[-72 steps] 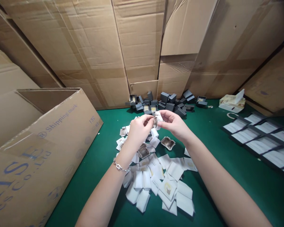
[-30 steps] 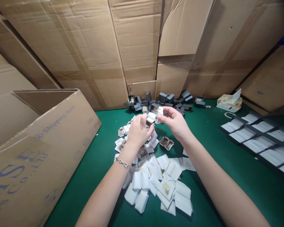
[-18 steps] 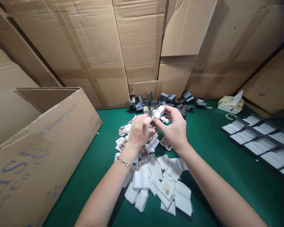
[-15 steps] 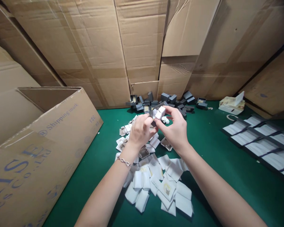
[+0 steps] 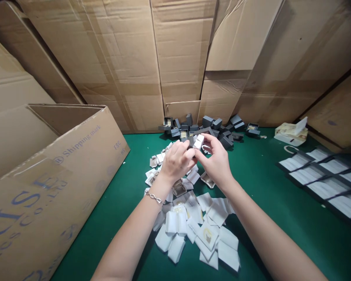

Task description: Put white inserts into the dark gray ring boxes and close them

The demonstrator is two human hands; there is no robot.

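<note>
Both hands together — left hand (image 5: 177, 162) and right hand (image 5: 217, 164) pinching from either side a small dark grey box (image 5: 196, 142) partly wrapped in white paper, up above the green table mat (image 5: 283, 242). Below, a heap of white paper pieces (image 5: 193, 230); beyond, a cluster of dark grey boxes (image 5: 219, 130) — a chain bracelet (image 5: 154, 198) on the left wrist.

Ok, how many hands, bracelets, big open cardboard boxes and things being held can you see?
Hands: 2 (left hand, right hand)
Bracelet: 1
Open cardboard box: 1
Small grey and white box held: 1
Total: 5
</note>
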